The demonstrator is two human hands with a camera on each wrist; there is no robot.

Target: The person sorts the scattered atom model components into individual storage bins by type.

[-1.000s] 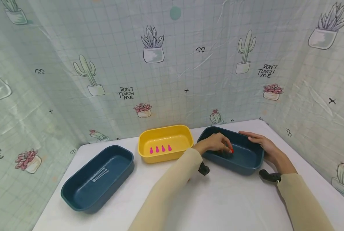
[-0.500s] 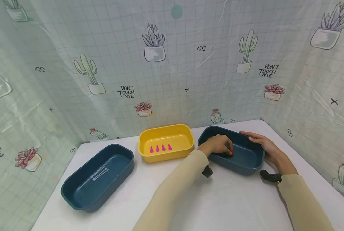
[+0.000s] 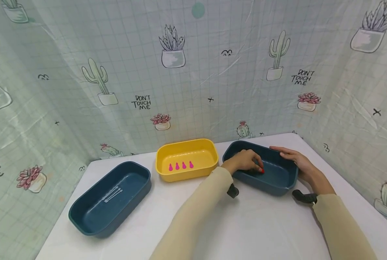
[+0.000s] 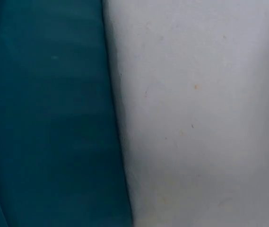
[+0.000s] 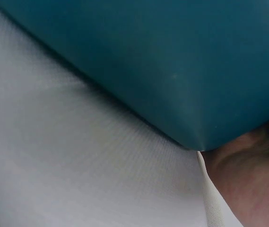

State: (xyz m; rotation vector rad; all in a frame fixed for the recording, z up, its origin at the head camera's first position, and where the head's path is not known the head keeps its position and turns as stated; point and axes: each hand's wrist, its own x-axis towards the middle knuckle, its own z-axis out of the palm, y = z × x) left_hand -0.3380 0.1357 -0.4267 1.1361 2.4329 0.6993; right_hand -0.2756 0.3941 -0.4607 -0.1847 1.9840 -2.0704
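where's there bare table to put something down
Bare white table lies between the left blue bin and left sleeve, and between that and the right sleeve, in front of the right blue bin. Crowded: the latter, left hand inside, right hand at its end.

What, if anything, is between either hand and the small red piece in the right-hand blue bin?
Left hand: nothing visible; it appears to pinch the small red piece. Right hand: the right end of the right-hand blue bin stands between, as most of that hand lies outside it.
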